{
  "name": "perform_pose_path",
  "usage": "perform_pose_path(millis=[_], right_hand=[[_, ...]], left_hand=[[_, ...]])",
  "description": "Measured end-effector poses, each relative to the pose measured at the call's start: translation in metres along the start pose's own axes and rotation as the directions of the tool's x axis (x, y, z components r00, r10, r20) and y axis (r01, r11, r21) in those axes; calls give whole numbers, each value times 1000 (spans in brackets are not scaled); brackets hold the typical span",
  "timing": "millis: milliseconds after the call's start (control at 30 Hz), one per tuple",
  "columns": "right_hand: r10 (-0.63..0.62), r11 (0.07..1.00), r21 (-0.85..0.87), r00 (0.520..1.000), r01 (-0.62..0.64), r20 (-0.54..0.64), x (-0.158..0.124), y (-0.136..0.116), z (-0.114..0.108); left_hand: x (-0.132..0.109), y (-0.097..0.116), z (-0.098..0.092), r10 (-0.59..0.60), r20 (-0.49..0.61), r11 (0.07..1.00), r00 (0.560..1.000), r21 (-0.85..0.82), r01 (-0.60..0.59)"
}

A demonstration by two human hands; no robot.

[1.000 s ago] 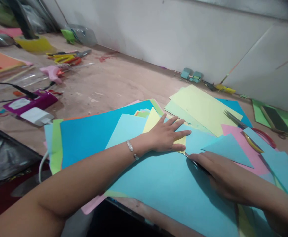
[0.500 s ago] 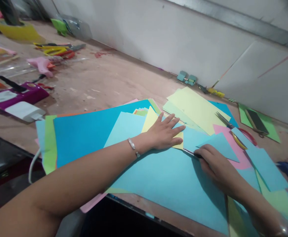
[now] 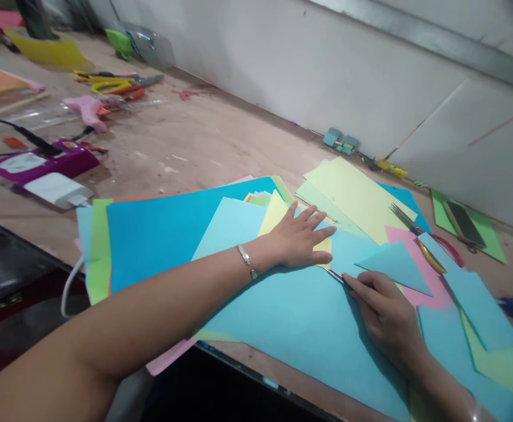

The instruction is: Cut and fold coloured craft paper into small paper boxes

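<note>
Right grip (image 3: 386, 310): fingers closed together, pinching a thin dark tool (image 3: 337, 277); looks like a craft blade or pen, type not confirmable. Tip pts up-left.
Tool tip: on the light-blue sheet (image 3: 295, 319), touching or just beside the near corner of the yellow sheet (image 3: 272, 215); exact contact too small to tell.
Left grip (image 3: 302, 237): fingers spread, palm flat, pressing down on the yellow sheet; holds nothing. Bracelet (image 3: 247, 262) at the wrist.
Yellow sheet: lies on top of the light-blue sheet, mostly covered by the left grip; its near edge runs toward the tool tip.
Light-blue sheet: largest piece, spans the near counter (image 3: 203, 146) edge, overlaps a darker blue sheet (image 3: 159, 234) to the left.
Progress (judgement): early. Pieces aligned and pinned, tool set at the corner. No cut or drawn line visible along the yellow edge or on the light-blue sheet, so the whole run of that edge appears undone.
Near right: blue triangle (image 3: 394, 264) lying on a pink sheet (image 3: 434, 290); scissors (image 3: 408, 221) just beyond, lying idle.
Beyond: pale yellow-green sheets (image 3: 357, 196), overlapped, near the wall.
Far left: pink glue gun (image 3: 87, 108), purple box (image 3: 40, 166), white charger (image 3: 56, 190), all well apart from both grips.
</note>
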State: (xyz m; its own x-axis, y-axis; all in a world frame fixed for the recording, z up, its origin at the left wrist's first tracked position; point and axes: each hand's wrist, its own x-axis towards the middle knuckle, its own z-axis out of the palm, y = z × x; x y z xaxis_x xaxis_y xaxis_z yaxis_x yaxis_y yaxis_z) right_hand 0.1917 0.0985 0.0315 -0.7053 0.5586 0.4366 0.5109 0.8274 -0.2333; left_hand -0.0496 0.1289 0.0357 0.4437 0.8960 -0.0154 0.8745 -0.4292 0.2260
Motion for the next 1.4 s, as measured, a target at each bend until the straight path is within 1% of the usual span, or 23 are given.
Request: perform_pose_path(millis=[100, 167, 333, 500, 700, 800, 933, 1000, 1067, 1133, 1167, 1233, 1267, 1333, 1400], right_hand=[[6, 1000, 18, 1000, -6, 2, -4, -2, -2], [31, 999, 19, 1000, -31, 3, -6, -5, -2], [78, 997, 15, 997, -78, -16, -3, -13, 3], [69, 998, 1, 998, -69, -6, 1, -18, 9], [52, 998, 23, 999, -52, -6, 5, -24, 15], [61, 997, 38, 998, -62, 14, 11, -29, 20], [56, 997, 56, 998, -56, 3, 21, -35, 28], [44, 997, 67, 999, -43, -11, 24, -37, 31], [43, 997, 70, 999, -42, -18, 25, -39, 32], [50, 996, 70, 999, -48, -18, 26, -40, 32], [53, 996, 70, 998, -52, -16, 26, -40, 32], [44, 996, 73, 999, -42, -20, 26, -40, 31], [37, 997, 75, 999, -35, -26, 26, -40, 31], [32, 997, 72, 999, -30, -32, 25, -40, 31], [29, 998, 58, 999, -28, -24, 25, -40, 31]], left_hand=[[0, 0, 1, 2, -11, 1000, 1000, -5, -2], [0, -1, 2, 9, -26, 1000, 1000, -7, -10], [1, -1, 5, 14, -38, 1000, 999, 4, -14], [1, -2, 6, 13, -50, 1000, 999, -6, -13], [1, -1, 3, 11, -22, 1000, 1000, -12, -11], [1, -1, 2, 4, -6, 1000, 1000, -7, -4], [1, 1, 3, 2, -2, 1000, 1000, -28, -2], [2, 0, 1, -1, 0, 998, 1000, -60, 1], [2, -4, -6, -24, -3, 992, 1000, -122, 23], [2, -11, -15, -48, -46, 984, 998, -175, 39], [2, -16, -19, -49, -87, 984, 995, -178, 33], [2, -24, -25, -16, -158, 992, 987, -123, -4], [1, -28, -26, 11, -168, 996, 986, -81, -25], [0, -32, -23, 68, -138, 998, 988, -7, -70], [-1, -33, -16, 109, -89, 994, 990, 31, -107]])
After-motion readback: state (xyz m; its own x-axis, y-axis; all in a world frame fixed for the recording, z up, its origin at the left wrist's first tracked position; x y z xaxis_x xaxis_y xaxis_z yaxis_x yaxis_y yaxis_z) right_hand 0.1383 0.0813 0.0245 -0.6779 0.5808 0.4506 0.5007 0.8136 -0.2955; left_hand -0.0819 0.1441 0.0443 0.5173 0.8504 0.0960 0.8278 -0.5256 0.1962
